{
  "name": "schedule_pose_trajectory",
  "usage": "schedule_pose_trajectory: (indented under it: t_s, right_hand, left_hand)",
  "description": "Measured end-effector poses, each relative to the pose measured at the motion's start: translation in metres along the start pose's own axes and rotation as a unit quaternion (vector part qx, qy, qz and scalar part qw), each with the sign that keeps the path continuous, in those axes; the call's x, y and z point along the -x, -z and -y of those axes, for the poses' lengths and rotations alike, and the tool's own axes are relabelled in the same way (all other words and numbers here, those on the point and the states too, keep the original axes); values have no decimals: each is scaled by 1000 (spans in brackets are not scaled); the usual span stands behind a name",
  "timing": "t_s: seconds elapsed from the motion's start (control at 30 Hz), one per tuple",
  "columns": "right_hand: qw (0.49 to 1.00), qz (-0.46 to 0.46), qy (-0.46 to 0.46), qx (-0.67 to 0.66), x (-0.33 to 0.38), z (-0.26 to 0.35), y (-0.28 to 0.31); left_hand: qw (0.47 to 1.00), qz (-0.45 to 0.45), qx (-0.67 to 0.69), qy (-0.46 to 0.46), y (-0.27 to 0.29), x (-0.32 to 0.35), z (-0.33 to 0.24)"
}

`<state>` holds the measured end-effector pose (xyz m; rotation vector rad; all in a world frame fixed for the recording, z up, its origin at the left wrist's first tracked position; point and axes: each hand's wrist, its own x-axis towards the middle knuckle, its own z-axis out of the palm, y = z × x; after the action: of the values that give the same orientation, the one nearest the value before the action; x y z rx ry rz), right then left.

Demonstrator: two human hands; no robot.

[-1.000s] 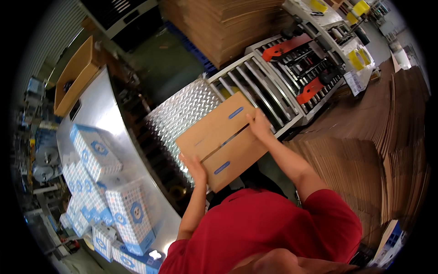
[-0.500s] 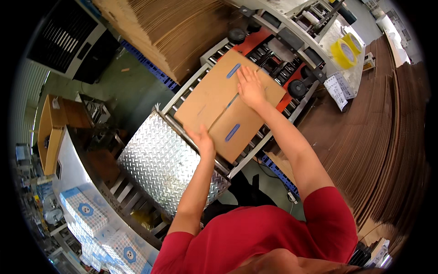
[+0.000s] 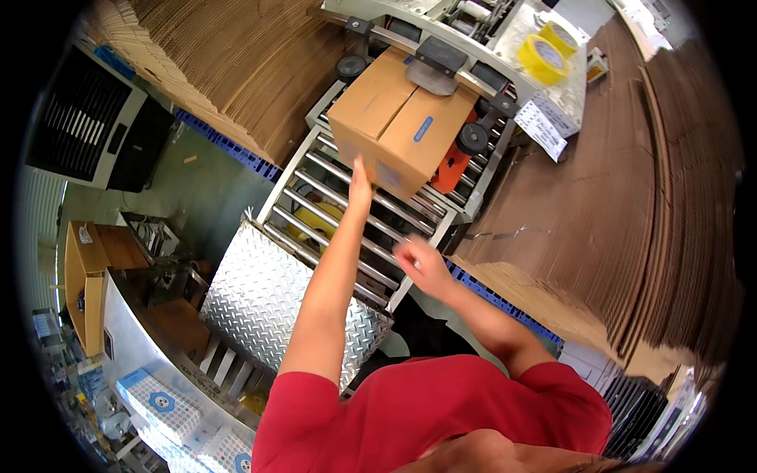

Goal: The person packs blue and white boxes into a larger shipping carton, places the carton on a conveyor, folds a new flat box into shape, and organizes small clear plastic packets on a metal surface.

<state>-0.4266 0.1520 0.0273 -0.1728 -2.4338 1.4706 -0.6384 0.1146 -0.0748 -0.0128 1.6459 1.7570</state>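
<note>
In the upper middle of the frame, my left hand [image 3: 361,175] pushes flat on the cardboard box [image 3: 400,120] sitting on the rollers [image 3: 347,213], holding nothing. My right hand [image 3: 419,264] hangs open, empty, lower down.

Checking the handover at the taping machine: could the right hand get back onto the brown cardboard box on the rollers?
Probably yes. The right hand hovers empty over the metal rollers, nothing between it and the brown cardboard box; the left hand touches the near edge.

Red short-sleeved shirt, bare forearms, bare hands, no gloves
</note>
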Motion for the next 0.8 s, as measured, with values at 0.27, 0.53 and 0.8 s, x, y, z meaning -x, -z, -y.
schedule_pose_trajectory:
  t_s: [0.27,0.53,0.8]
  right_hand:
    - [892,-124,73,427,143,172,174]
    - [542,-289,88,784,108,417,344]
    - [709,-181,-4,682,75,401,369]
  left_hand:
    - [811,173,-534,165,243,273,337]
    - [716,112,-593,351,388,457,337]
    - [905,-40,-423,17,313,393,273]
